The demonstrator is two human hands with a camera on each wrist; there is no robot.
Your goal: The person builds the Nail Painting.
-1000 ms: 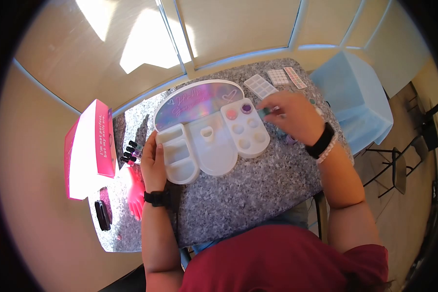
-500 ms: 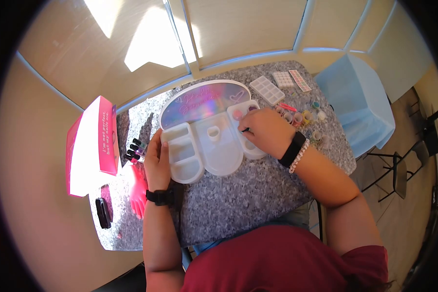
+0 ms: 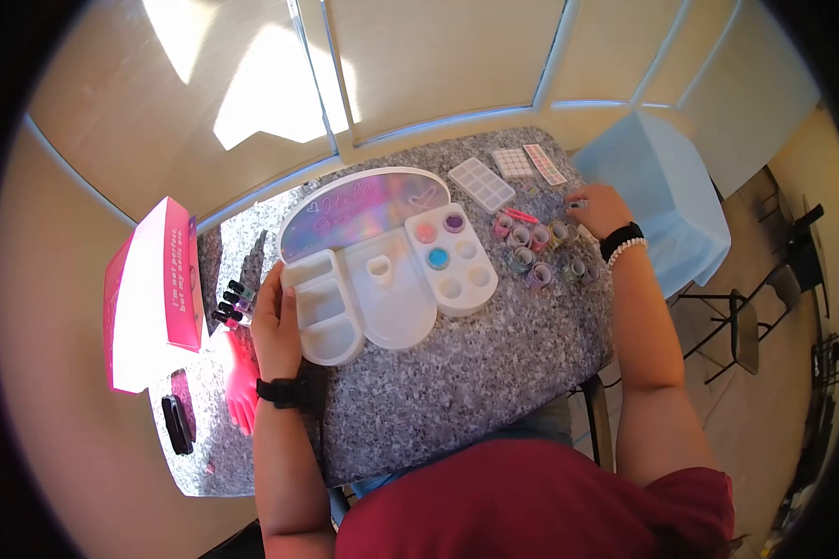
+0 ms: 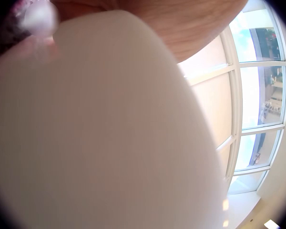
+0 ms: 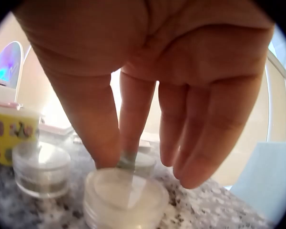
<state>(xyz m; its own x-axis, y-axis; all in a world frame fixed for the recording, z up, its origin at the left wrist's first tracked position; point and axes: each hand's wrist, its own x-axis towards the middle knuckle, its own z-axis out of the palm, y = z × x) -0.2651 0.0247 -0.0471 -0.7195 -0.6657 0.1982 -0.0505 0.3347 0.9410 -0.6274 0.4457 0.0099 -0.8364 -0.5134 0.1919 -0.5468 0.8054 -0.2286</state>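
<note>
A white nail-station tray point(image 3: 391, 321) with a shiny backboard point(image 3: 364, 212) stands on the granite table. My left hand point(image 3: 275, 321) grips its left edge, thumb along the rim; a pale surface fills most of the left wrist view. In the tray's right wells sit a pink jar point(image 3: 425, 232), a purple jar point(image 3: 453, 223) and a blue jar point(image 3: 438, 258). At the table's right side, my right hand point(image 3: 601, 210) pinches a small jar point(image 5: 144, 163) between thumb and forefinger, partly hidden behind a clear-lidded jar point(image 5: 126, 198).
Several small jars point(image 3: 540, 274) cluster right of the tray, with pink tweezers point(image 3: 520, 215) among them. Behind lie a white compartment case point(image 3: 481, 184) and sticker sheets point(image 3: 544, 164). On the left are polish bottles point(image 3: 233, 303), a pink glove point(image 3: 241, 387) and a pink box point(image 3: 158, 293).
My right hand brought a jar to the tray, and the blue jar now sits in a middle well. That hand has since moved right to the loose jars. My left hand stays at the tray.
</note>
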